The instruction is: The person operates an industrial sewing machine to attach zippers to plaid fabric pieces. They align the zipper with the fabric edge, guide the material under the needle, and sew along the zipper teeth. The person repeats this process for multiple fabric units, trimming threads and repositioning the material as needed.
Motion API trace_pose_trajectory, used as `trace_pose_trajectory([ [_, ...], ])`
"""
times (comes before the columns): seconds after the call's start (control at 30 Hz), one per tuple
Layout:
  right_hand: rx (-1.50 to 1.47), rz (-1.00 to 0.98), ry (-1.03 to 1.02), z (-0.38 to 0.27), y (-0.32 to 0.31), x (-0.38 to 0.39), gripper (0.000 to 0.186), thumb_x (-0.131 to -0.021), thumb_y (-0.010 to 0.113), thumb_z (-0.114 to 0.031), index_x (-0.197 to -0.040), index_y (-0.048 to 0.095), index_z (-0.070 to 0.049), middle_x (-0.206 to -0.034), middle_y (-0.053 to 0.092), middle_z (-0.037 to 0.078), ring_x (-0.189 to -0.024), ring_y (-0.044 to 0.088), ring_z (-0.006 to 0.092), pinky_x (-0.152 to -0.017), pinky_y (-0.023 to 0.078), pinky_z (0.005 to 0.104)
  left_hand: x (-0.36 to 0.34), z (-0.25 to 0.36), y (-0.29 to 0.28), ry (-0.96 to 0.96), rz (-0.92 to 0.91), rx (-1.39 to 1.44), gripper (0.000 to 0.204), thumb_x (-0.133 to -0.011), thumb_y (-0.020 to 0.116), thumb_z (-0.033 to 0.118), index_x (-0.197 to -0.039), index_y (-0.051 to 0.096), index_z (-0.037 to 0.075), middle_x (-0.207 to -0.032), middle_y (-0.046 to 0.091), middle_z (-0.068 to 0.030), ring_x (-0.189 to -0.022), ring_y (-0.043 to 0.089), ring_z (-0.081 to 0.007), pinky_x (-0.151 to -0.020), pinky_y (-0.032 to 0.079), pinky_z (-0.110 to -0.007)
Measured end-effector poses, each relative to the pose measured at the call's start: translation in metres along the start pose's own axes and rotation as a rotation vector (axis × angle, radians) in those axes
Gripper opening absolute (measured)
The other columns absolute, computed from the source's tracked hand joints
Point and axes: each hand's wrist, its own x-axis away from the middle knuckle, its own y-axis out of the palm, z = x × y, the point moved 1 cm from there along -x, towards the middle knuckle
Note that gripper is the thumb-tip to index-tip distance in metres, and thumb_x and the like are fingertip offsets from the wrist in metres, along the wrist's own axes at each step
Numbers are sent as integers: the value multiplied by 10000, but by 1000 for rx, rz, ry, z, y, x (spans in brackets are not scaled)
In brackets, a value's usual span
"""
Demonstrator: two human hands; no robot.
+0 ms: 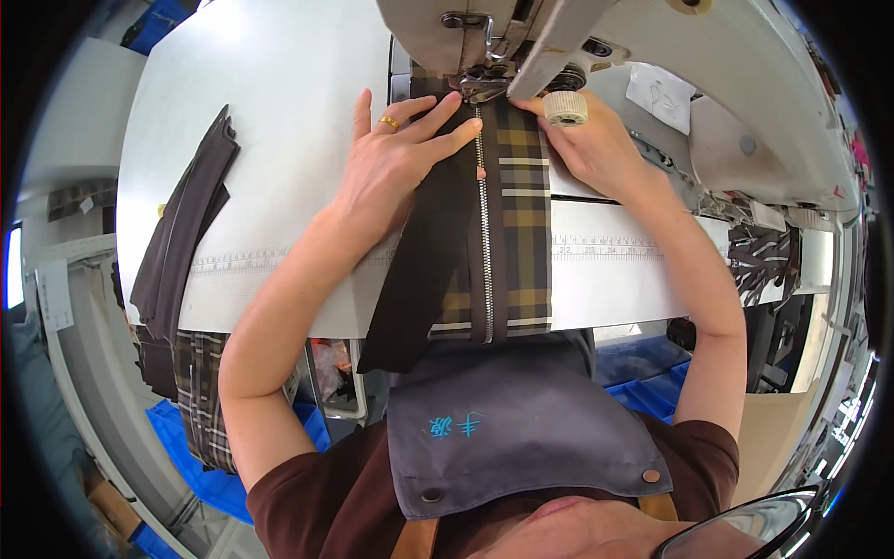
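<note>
A strip of brown, yellow and white plaid fabric (pixel 526 247) lies under the sewing machine's presser foot (pixel 484 86). Along it runs a metal-toothed zipper (pixel 484 252) on dark tape, with a dark fabric band (pixel 419 252) slanting off to the left. My left hand (pixel 396 154), a ring on one finger, rests with fingers spread; thumb and fingertips touch the dark band and zipper just before the foot. My right hand (pixel 596 149) lies at the fabric's right edge, one fingertip stretched to the foot's right side. A white knob (pixel 565 108) hides some of its fingers.
The machine head (pixel 745 93) overhangs the white table (pixel 270 140), which has a printed ruler scale (pixel 279 261). Dark folded strips (pixel 182 233) lie at the left, above hanging plaid pieces (pixel 202 382). Blue bins (pixel 643 377) stand below the table edge; striped pieces (pixel 764 261) are at the right.
</note>
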Motion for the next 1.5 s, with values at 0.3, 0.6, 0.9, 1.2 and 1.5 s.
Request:
trace_pose_trajectory([
  [0.3, -208, -259, 165, 8, -8, -16, 287, -892, 536, -244, -1054, 567, -9, -1082, 548, 132, -1042, 475, 336, -919, 385, 414, 1, 1, -3, -1, -22, 2, 522, -738, 652, 46, -1219, 591, 240, -1319, 540, -43, -1208, 488, -258, -1052, 201, -628],
  [0.6, -50, -77, 48, -19, 2, 7, 507, -892, 583, -229, -1332, 425, -34, -1187, 552, 176, -1109, 495, 354, -963, 362, 411, 1, 1, -3, 11, -24, 2, 488, -742, 697, 170, -1216, 596, 222, -1320, 537, -56, -1220, 478, -271, -1052, 200, -633],
  [0.9, 29, -127, 141, -15, 3, 6, 485, -854, 617, -294, -1228, 486, -13, -1261, 488, 188, -1243, 403, 356, -1063, 282, 518, 0, -1, -2, 14, -7, 13, 465, -759, 700, 196, -1212, 601, 230, -1310, 544, -56, -1214, 486, -268, -1052, 210, -619],
  [1.2, 130, -17, 116, -37, 15, 3, 379, -837, 639, -199, -1212, 581, -174, -1109, 569, 137, -1145, 494, 332, -997, 357, 495, 4, -3, -4, 40, -29, -9, 500, -741, 636, 52, -1207, 612, 232, -1309, 551, -68, -1232, 482, -279, -1057, 177, -643],
  [1.5, 145, 44, 118, -33, 19, 2, 367, -822, 656, -211, -1182, 602, -168, -1093, 586, 129, -1122, 509, 335, -968, 386, 460, -4, -6, -4, 13, 12, 66, 485, -735, 658, 84, -1198, 621, 226, -1301, 556, -86, -1225, 486, -285, -1057, 190, -621],
])
